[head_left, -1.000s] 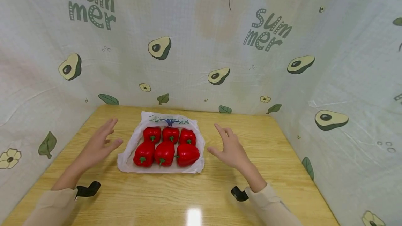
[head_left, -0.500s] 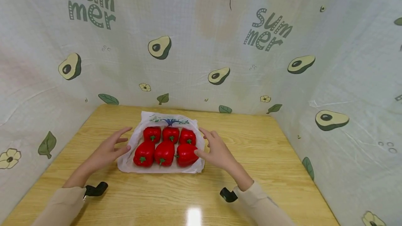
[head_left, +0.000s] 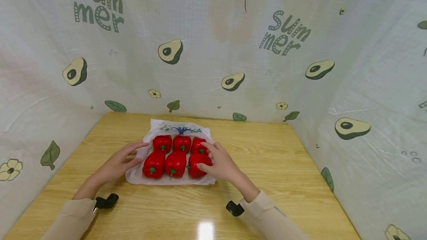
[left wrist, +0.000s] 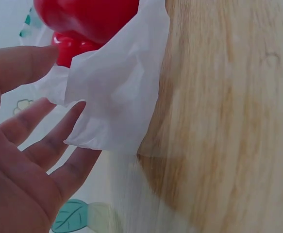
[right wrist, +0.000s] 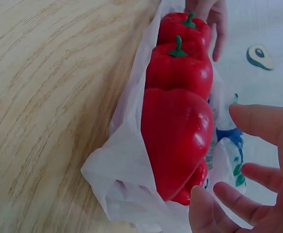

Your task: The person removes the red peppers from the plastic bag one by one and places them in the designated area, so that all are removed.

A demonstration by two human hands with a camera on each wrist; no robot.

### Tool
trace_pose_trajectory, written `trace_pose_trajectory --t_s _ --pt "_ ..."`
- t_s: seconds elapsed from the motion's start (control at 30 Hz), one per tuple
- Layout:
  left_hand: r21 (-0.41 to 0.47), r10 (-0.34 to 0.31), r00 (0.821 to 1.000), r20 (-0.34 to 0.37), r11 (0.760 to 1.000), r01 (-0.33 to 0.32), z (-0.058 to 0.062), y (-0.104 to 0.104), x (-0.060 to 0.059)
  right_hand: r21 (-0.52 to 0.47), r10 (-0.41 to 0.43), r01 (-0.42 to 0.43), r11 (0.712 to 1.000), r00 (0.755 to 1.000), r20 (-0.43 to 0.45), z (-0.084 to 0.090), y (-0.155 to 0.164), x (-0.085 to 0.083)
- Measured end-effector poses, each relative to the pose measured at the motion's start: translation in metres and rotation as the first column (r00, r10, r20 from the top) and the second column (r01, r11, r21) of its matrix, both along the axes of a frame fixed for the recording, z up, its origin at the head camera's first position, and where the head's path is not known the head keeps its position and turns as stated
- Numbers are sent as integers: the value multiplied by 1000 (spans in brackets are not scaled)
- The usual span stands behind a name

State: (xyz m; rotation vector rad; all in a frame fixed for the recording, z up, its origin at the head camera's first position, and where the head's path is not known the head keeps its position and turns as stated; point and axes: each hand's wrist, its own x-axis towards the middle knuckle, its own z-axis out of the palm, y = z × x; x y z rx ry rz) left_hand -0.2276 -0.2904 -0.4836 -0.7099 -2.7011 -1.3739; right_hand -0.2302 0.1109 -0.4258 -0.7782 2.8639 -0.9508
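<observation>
Several red bell peppers (head_left: 175,163) lie in two rows of three on a white plastic bag (head_left: 180,126) spread on the wooden table (head_left: 267,151). My left hand (head_left: 141,152) is open, its fingertips at the bag's left edge beside the front left pepper (head_left: 154,165). In the left wrist view the left hand (left wrist: 66,80) has spread fingers (left wrist: 39,145) just behind the raised bag edge (left wrist: 117,97). My right hand (head_left: 204,155) is open over the front right pepper (head_left: 195,169). In the right wrist view the right hand (right wrist: 219,150) curves round that pepper (right wrist: 175,141); contact is unclear.
Avocado-print cloth walls (head_left: 213,47) close the table in at the back, left and right. The wood to the right of the bag (head_left: 267,166) and in front of it (head_left: 173,203) is bare. Black wrist mounts (head_left: 106,201) sit at both sleeves.
Both hands have moved inward from the sides of the bag. The left now reaches the bag's left edge and the right hovers over the right-hand peppers.
</observation>
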Motion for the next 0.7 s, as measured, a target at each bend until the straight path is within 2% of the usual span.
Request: trace_pose_trajectory --t_s 0.27,0.47,0.7 --pt "-16 4 1000 14 1000 -3 -3 -1 -2 39 -22 21 999 999 32 -7 -10 -1" --pt "-23 26 999 40 999 -25 -6 -3 -3 74 -37 35 997 999 24 -13 -17 0" --pt "-16 22 998 53 1000 -21 -8 -5 -6 71 -60 59 996 998 12 -17 -22 1"
